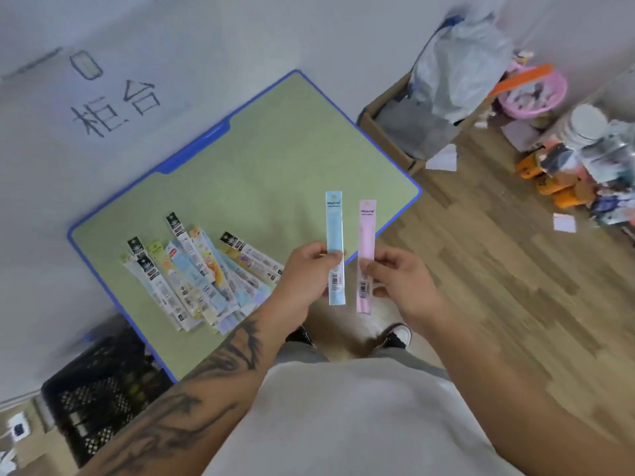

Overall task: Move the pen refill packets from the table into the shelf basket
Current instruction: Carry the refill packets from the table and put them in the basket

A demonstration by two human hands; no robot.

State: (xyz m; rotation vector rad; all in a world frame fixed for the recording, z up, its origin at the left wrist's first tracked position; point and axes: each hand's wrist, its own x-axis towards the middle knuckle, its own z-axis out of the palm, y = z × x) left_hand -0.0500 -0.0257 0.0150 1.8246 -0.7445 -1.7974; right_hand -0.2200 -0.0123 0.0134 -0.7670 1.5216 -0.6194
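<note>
My left hand [304, 273] pinches a light blue pen refill packet [334, 228], held upright over the near right corner of the table. Beside it, my right hand [400, 276] pinches a pink refill packet [366, 235], also upright. The two packets stand side by side, a small gap between them. A fanned pile of several more refill packets [202, 273] lies on the green, blue-edged table [275, 156], to the left of my left hand. A black mesh basket [99, 393] sits low at the bottom left, beside the table.
A grey wall with handwritten characters [113, 101] runs behind the table. A cardboard box with a plastic bag [443, 94], a pink basket [532, 94] and a heap of jars and toys [584, 159] crowd the wooden floor at the right. My shoes [395, 336] show below.
</note>
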